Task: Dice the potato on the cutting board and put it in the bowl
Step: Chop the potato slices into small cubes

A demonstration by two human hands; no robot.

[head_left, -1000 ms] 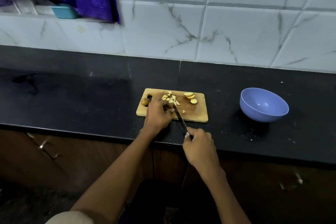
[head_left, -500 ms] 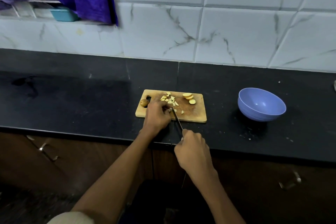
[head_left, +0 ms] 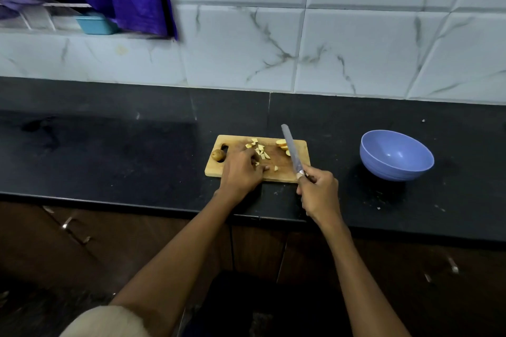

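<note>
— On the wooden cutting board (head_left: pixel 298 149), where are your potato pieces (head_left: pixel 260 151)?
— Scattered mid-board, slices (head_left: pixel 282 143) farther right; your left hand (head_left: pixel 241 169) rests there, fingers curled, contents hidden.
— And your right hand (head_left: pixel 317 191)?
— Gripping the knife (head_left: pixel 290 149), blade tilted up. The blue bowl (head_left: pixel 397 154) sits well apart, right.

knife (head_left: pixel 291 150) lifted off board, swung right, tip up

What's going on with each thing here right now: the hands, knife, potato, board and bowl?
Left hand: resting on the board, over the potato bits.
Right hand: gripping the knife handle.
Knife: raised, blade pointing away.
Diced potato: loose on the board.
Potato slices: uncut.
Potato end: whole, at board's left.
Cutting board: flat.
Bowl: upright, empty.
</note>
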